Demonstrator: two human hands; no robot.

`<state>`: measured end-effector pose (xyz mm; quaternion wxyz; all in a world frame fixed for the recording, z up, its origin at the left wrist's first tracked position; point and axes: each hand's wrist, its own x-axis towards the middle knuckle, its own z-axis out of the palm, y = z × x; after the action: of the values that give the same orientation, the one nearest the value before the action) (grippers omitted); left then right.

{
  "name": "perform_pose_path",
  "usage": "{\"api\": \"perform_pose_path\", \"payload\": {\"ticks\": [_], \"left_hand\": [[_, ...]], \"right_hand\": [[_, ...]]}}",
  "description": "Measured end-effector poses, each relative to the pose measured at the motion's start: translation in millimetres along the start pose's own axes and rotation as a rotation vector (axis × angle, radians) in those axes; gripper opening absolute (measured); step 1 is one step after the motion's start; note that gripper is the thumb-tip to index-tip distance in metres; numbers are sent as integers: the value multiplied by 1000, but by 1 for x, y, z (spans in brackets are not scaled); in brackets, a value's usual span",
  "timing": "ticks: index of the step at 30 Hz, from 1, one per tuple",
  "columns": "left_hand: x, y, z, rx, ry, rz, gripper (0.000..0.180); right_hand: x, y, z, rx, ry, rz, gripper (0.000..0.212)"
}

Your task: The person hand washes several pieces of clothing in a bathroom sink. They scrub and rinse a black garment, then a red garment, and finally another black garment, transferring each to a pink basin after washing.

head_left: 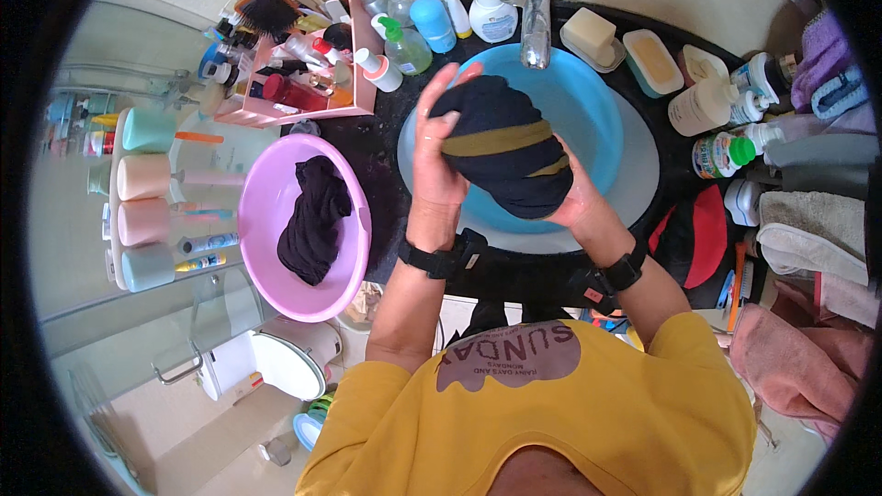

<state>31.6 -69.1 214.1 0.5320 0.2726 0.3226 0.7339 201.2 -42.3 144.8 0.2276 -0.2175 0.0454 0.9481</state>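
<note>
A wadded black cloth (496, 170) with olive-yellow stripes is held up between my two hands. My left hand (432, 152) presses its left side, the thumb on the cloth and the fingertips reaching up behind it. From the lower right, my right hand (581, 191) grips the same wad; most of its fingers are hidden underneath. Below the cloth is a light-blue basin (602, 129), set in the white sink (640, 161). Whether the basin contains water is hard to make out. To the left, another black cloth (317, 220) lies twisted in a pink basin (260, 184).
A tap (537, 32) rises behind the blue basin. Bottles and a pink organizer (367, 96) crowd the back left. Soap boxes (653, 62), more bottles and a red-and-black cloth (703, 239) line the right. Towels (813, 230) hang far right; cups (145, 174) stand on the left.
</note>
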Motion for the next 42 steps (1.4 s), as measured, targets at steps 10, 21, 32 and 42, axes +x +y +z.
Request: {"api": "perform_pose_path", "payload": {"ticks": [10, 21, 32, 42], "left_hand": [[-25, 11, 44, 727, -672, 242, 26], [-40, -4, 76, 779, -735, 657, 21], [-46, -14, 72, 713, -827, 759, 23], [-52, -27, 73, 669, -809, 817, 25]], "right_hand": [[-16, -20, 7, -375, -319, 129, 39], [-53, -47, 87, -1637, -437, -174, 50], [-7, -34, 107, -1509, 96, 340, 32], [0, -22, 109, -1493, 214, 416, 32]]}}
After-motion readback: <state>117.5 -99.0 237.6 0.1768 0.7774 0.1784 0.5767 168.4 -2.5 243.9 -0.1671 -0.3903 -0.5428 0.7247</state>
